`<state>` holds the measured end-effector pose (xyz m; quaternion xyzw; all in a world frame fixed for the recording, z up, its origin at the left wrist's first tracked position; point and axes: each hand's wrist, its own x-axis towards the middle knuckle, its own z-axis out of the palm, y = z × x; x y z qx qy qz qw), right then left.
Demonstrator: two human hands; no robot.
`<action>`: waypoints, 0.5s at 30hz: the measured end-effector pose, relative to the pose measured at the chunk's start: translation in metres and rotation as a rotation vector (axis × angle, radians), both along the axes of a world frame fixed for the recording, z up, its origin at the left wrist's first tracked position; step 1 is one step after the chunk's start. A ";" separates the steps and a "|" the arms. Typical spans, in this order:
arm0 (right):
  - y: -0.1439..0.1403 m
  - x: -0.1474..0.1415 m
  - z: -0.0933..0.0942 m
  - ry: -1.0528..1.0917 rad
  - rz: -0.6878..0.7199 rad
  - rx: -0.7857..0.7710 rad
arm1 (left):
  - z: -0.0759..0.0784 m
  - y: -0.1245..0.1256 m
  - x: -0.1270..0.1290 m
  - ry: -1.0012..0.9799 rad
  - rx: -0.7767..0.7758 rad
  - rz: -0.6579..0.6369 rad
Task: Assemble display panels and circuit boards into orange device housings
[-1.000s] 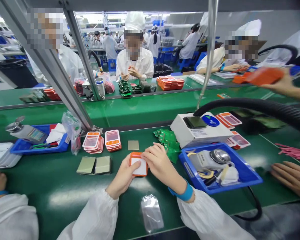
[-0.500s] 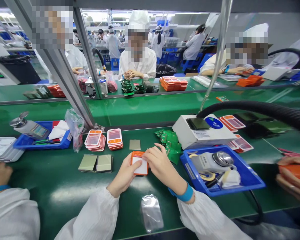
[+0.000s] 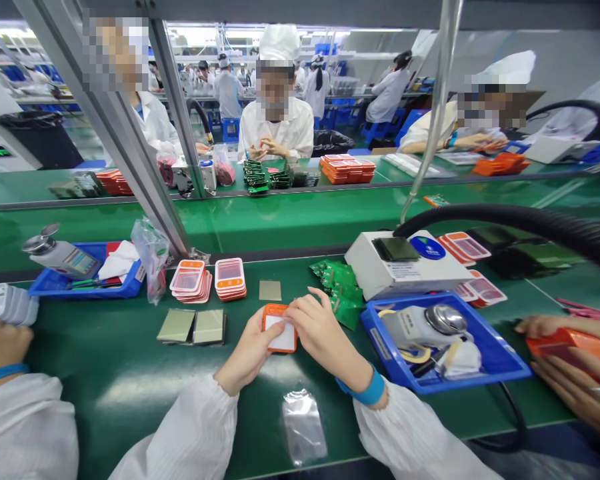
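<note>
A small orange casing (image 3: 282,339) with a white panel inside rests in my left hand (image 3: 247,350), its thumb lying over the panel. From the right, my right hand (image 3: 316,327) closes its bent fingertips on the casing's upper right edge; what lies under them is hidden. Just beyond the hands is a single greyish square plate (image 3: 270,290). Two stacks of similar plates (image 3: 177,327) sit to the left. Green circuit boards (image 3: 347,310) lie in a pile behind my right hand. Nearer me is a clear plastic film stack (image 3: 304,430).
Stacks of orange-and-white frames (image 3: 230,279) stand at the back left. A blue tray (image 3: 500,373) with a dispenser bottle is on the right, below a white box (image 3: 410,267) with a black hose (image 3: 500,212). Co-workers' hands (image 3: 575,373) reach in at both sides.
My hands and the casing stay nearly still. At the right, a co-worker's hands have moved inward with an orange part. At the left, another co-worker's hand has shifted with white trays.
</note>
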<state>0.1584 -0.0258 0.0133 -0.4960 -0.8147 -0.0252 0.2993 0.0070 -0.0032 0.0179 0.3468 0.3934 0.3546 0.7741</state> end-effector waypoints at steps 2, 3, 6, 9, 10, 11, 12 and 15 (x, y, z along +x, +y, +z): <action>0.000 0.000 0.001 -0.007 0.002 -0.001 | 0.000 0.000 0.000 -0.005 -0.001 -0.001; 0.000 0.000 0.001 -0.010 0.001 -0.002 | 0.000 0.000 0.000 -0.008 -0.001 -0.001; -0.001 -0.001 0.001 -0.024 -0.010 -0.008 | 0.001 -0.001 0.000 -0.016 -0.002 -0.001; 0.000 -0.001 -0.001 -0.037 -0.021 -0.007 | 0.001 -0.001 0.000 -0.030 -0.012 -0.002; 0.000 -0.002 -0.002 -0.040 -0.022 -0.005 | 0.001 -0.001 0.000 -0.036 -0.018 -0.002; 0.000 -0.003 -0.002 -0.042 -0.024 -0.002 | 0.000 -0.001 0.000 -0.043 -0.025 0.000; 0.000 -0.004 -0.003 -0.042 -0.026 0.000 | 0.000 -0.001 0.000 -0.049 -0.033 0.003; 0.001 -0.003 0.000 -0.016 -0.020 -0.013 | -0.002 0.000 -0.001 -0.068 -0.054 0.017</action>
